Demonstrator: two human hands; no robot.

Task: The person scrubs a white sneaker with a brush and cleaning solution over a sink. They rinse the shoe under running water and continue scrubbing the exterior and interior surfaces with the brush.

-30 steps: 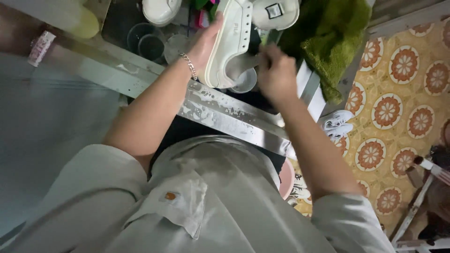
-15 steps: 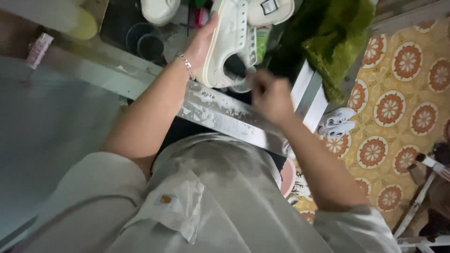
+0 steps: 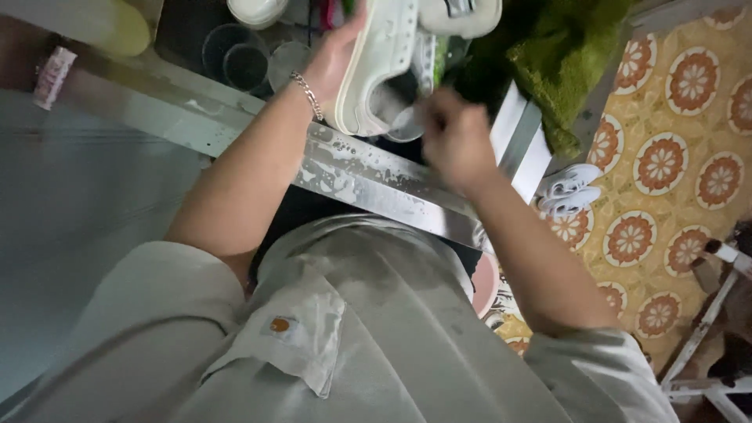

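Observation:
My left hand (image 3: 335, 61), with a chain bracelet on the wrist, grips a white sneaker (image 3: 385, 69) by its side and holds it up on edge, opening toward me. My right hand (image 3: 454, 137) is curled into a blurred fist just below and right of the sneaker's opening, apart from it. Anything inside the fist is hidden. A second white shoe (image 3: 462, 12) lies at the top edge beside the held one.
A spattered metal rail (image 3: 368, 188) runs across in front of my body. Behind it stand dark round containers (image 3: 235, 59) and a white bowl (image 3: 254, 9). A green cloth (image 3: 564, 47) lies to the right. Small white shoes (image 3: 568, 188) sit on the patterned floor, near a white frame (image 3: 705, 329).
My right hand has drawn back from the sneaker's opening, down and toward me. My left hand has kept its hold and tipped the sneaker slightly.

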